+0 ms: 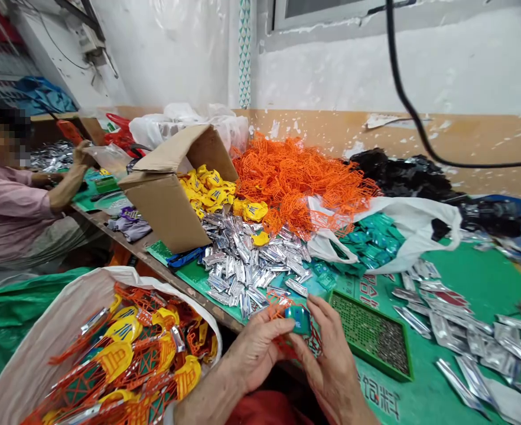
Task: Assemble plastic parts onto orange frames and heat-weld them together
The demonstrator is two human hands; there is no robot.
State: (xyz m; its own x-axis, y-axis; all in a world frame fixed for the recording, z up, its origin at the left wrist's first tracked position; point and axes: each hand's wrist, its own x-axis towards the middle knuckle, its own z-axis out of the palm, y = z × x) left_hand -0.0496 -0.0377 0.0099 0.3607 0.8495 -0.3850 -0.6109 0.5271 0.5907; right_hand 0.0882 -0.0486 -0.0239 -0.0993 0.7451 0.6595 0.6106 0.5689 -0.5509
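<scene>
My left hand [260, 336] is closed, its thumb pressing a small teal plastic piece [299, 319] against an orange plastic lattice piece [280, 301]. On the other side of the same pieces, my right hand [329, 357] has its thumb and fingers closed round them. My fingers hide part of the lattice. Just beyond my hands lies a heap of silver plastic parts [243, 265]. Right of them, a green perforated tray [349, 324] holds small metal bits at its right end. More teal pieces [371, 242] spill from a white plastic bag [420, 215].
A sack [127, 274] of joined orange, yellow and silver parts stands at the left. A cardboard box [163, 206] leans by yellow parts [211, 189]. Orange lattice pieces [305, 177] and black parts [397, 171] pile behind. A cable [402, 94] hangs overhead. A co-worker [16, 206] sits left.
</scene>
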